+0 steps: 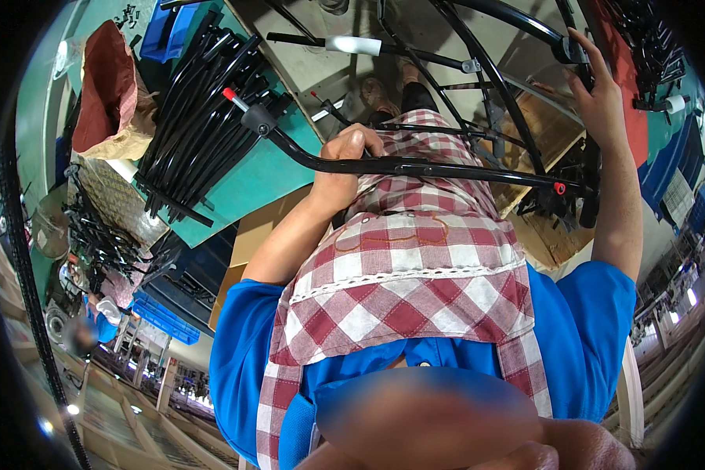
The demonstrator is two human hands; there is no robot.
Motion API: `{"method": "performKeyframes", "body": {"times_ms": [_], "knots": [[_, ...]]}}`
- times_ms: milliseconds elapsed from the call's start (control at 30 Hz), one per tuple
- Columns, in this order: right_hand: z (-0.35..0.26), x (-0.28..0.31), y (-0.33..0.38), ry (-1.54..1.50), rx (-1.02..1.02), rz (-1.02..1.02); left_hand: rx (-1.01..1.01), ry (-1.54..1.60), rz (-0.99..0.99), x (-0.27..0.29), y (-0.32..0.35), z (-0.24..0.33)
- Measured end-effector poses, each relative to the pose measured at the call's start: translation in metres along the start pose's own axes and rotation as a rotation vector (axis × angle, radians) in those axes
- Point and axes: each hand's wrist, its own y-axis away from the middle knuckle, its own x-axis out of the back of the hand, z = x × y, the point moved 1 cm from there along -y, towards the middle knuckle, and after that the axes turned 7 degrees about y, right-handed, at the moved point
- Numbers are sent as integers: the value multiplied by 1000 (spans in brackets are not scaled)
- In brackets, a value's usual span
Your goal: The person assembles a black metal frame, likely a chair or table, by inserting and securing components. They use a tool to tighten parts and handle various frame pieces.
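A black tubular metal frame (454,167) lies across my front, its bars running on toward the top of the view. My left hand (343,166) is closed round the near bar, left of its middle. That bar bends up at the left to a dark grey fitting (258,121) and a red-tipped end (229,94). A red ring (558,188) sits near its right end. At the upper right, my right hand (599,98) has thumb and finger on either side of a black joint (569,52) of the frame. Its other fingers are hidden. A white sleeve (353,45) wraps a farther bar.
On the green bench (231,192) at left lies a pile of black tubes (204,110), beside an open paper sack (111,98) and a blue bin (167,30). A cardboard box (552,141) stands below the frame. More black parts (656,59) are at far right. Another person (98,321) is at far left.
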Motion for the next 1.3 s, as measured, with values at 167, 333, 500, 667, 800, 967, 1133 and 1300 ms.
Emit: {"method": "performKeyframes", "body": {"times_ms": [167, 333, 500, 667, 800, 967, 1133, 1300], "knots": [[-10, 1, 8, -70, -57, -74, -4, -32, -37, 9, 1, 4], [-11, -1, 12, -7, 11, -14, 13, -66, -28, 10, 1, 10], [-10, -1, 8, -25, -2, -39, -15, -47, -36, 7, 1, 7], [-5, -8, 8, -41, 31, -24, -26, -54, -34, 11, -1, 2], [-3, -13, 5, -59, 8, -24, -11, -71, -35, 14, -3, -2], [2, -21, 5, -43, -35, -31, -9, -121, -3, 6, 0, 4], [1, -20, 1, -86, -46, -65, 70, -143, -42, 6, 1, 11], [5, -14, -4, -33, -41, -97, 97, -154, -39, 5, 0, 14]]}}
